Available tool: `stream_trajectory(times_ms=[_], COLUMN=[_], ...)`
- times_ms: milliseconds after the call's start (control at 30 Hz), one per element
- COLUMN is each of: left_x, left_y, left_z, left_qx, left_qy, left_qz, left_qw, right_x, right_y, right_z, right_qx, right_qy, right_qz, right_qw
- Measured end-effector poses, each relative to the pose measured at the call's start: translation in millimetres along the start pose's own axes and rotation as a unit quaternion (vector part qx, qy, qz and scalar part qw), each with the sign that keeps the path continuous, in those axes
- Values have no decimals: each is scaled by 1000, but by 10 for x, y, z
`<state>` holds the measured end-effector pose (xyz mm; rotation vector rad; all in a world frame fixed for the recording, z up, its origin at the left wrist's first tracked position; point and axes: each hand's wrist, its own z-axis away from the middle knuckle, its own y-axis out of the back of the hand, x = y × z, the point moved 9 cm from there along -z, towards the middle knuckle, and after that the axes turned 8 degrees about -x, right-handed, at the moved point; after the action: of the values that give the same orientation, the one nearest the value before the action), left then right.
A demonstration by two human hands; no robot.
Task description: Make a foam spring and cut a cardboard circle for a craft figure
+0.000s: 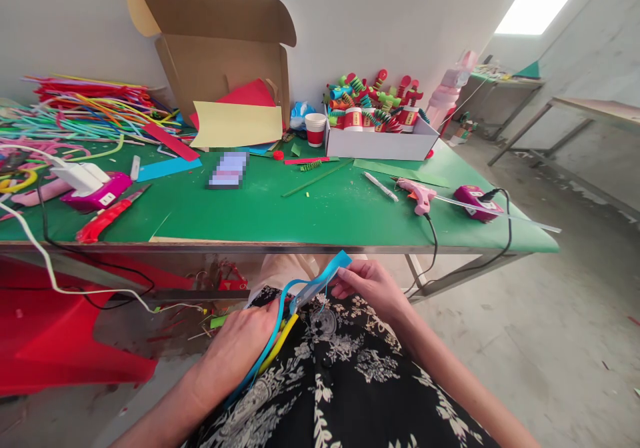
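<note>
Over my lap, my left hand [245,336] is closed round a pair of scissors [281,343] with yellow handles. The blades point away to the upper right and lie along a blue paper strip [336,265]. My right hand [373,289] pinches this strip near its far end, between thumb and fingers. From there the strip curves back over the scissors and past my left hand toward my body. A thin blue sliver hangs beside the blades. The fingers of my left hand are partly hidden behind the strip and the handles.
Ahead stands a green table [260,218] with a white box [380,143] of paper figures, paper cups [315,130], a pink glue gun [419,195], a pen [380,186], a phone [229,170] and a red-handled knife [107,220]. A red stool [55,335] and hanging cables are at left.
</note>
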<state>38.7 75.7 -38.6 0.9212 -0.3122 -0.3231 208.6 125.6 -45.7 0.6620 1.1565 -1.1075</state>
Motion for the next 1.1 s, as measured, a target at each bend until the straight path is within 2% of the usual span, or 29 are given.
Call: stream_trajectory(times_ms=[267,1100], left_x=[4,3], left_y=[11,-46], left_z=[-43,-91], left_qx=[30,9], left_qy=[-2,12], left_qz=[7,-14], left_qw=[1000,1000], right_x=[23,19], right_y=[-60,-85], right_z=[6,-11], right_qx=[-26,-35], right_qy=[0,6], right_qz=[7,-14], right_qw=[1000,999])
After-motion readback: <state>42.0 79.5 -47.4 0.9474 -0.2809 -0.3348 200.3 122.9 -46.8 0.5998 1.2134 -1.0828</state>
